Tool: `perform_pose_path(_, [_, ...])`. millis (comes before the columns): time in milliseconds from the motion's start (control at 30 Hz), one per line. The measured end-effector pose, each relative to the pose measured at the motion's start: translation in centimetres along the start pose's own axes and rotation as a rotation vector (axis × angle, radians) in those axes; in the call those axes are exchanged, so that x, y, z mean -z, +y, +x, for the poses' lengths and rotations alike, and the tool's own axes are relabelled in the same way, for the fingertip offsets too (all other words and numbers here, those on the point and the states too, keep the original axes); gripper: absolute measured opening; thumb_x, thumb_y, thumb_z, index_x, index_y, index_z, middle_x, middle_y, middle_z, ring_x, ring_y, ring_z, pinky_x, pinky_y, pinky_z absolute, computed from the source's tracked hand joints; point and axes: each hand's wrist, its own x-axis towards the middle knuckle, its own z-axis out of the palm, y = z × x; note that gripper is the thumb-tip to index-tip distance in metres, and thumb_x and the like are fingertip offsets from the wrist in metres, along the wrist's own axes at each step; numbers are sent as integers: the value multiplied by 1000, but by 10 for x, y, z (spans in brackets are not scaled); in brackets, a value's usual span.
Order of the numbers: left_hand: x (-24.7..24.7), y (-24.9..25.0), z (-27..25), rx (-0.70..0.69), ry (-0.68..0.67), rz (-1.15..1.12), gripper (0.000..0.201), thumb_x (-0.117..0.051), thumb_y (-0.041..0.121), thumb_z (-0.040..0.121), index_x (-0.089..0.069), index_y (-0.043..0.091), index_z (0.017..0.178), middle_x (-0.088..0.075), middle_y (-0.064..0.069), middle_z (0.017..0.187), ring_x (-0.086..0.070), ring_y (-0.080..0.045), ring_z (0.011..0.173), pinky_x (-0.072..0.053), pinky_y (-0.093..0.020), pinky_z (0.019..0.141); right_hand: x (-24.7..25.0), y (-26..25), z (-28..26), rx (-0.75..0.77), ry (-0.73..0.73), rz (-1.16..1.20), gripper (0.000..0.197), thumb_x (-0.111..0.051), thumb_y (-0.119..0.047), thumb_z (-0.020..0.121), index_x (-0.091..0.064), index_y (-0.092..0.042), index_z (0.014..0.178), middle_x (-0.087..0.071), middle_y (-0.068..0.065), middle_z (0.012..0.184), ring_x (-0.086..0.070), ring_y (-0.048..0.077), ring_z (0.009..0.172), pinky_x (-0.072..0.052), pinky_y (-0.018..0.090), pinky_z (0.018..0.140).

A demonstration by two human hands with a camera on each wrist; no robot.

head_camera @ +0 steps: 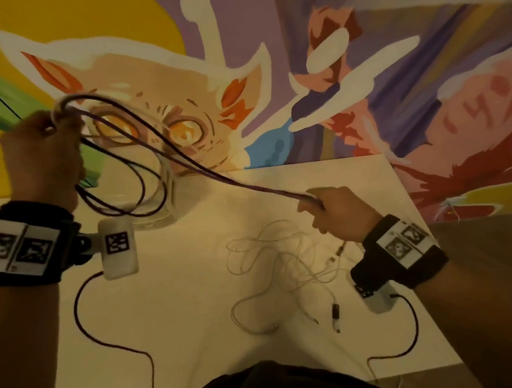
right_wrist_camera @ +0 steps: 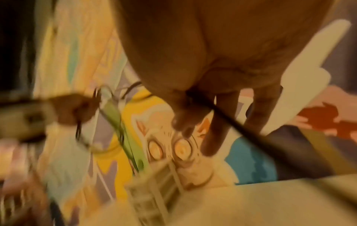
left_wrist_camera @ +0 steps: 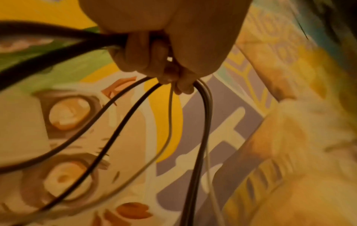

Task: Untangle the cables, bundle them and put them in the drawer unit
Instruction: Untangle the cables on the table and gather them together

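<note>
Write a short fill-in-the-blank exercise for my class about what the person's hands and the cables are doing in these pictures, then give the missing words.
1. The left hand holds up loops of the dark ____ cable.
2. The right hand pulls a stretch of that same cable out to the ____ side.
3. The tangled white cables lie on the ____.
4. The clear drawer unit stands at the table's far edge, against the painted ____.

Missing words: purple; right; table; wall
</note>
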Motion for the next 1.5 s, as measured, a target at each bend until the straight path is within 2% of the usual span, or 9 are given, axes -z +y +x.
perform_pose_path(233, [-6,-33,-43,3,-511,542,28,-62,30,91,-61,11,70,-39,-4,45,-35,-21,45,-27,-29,49,60,-21,-65,190,449,378,23,-48,-17,98,-66,-31,94,-57,6,65,-47,8,47,-36,15,42])
perform_pose_path(433, [-1,-64,-71,47,-1015,701,25,-69,39,81,-63,30,58,-51,4,50,-47,-14,54,-32,-31,56,22,91,-120,-25,-129,-254,31,-31,-53,96,-57,-37,97,-54,-6,55,-53,10,46,-44,22,46])
perform_pose_path(567, [-26,-77,-97,118,-1312,789,17,-68,49,79,-71,35,87,-67,7,76,-59,-2,64,-40,-22,60,-34,162,-135,-251,-415,-331,27,-30,-53,96,-53,-39,97,-63,-1,75,-59,15,63,-44,28,58])
perform_pose_path(667, [-46,-82,-109,206,-1280,711,15,-67,40,86,-69,30,97,-57,8,68,-48,-1,49,-36,-18,51,-65,184,-137,-314,-691,-483,12,-40,-38,99,-50,-45,98,-64,1,106,-62,22,93,-48,31,77])
perform_pose_path(800, [-61,-86,-117,444,-1088,286,12,-56,11,95,-65,7,88,-52,-7,72,-43,-13,54,-37,-25,48,-87,175,-122,-319,-884,-674,59,-55,-42,90,-33,-29,143,-35,3,149,-37,26,133,-31,37,108])
perform_pose_path(967, [-75,-82,-122,676,-811,-218,12,-48,3,97,-57,2,89,-59,-15,81,-56,-15,56,-50,-23,52,-119,98,-66,-42,-533,-437,34,-51,-30,88,-52,-27,122,-56,1,126,-52,23,116,-42,32,95])
perform_pose_path(1067, [-81,-78,-124,750,-698,-403,13,-47,3,98,-59,5,93,-55,-11,74,-50,-11,49,-45,-19,46,-170,55,-50,131,-596,-337,19,-49,-28,90,-60,-23,104,-65,6,108,-59,27,100,-47,33,81])
perform_pose_path(1200, [-85,-73,-127,797,-640,-565,19,-41,-1,98,-58,5,95,-45,-5,71,-43,-10,50,-38,-19,47,-227,45,-49,266,-679,-473,34,-59,-24,89,-52,-19,122,-57,10,121,-54,31,109,-46,39,87])
perform_pose_path(1500, [-78,-74,-129,829,-462,-723,19,-38,-4,99,-53,8,101,-56,-10,73,-61,-22,62,-57,-33,63,-246,63,-55,370,-630,-585,36,-49,-5,90,-49,-13,125,-56,17,119,-56,38,106,-47,46,86])
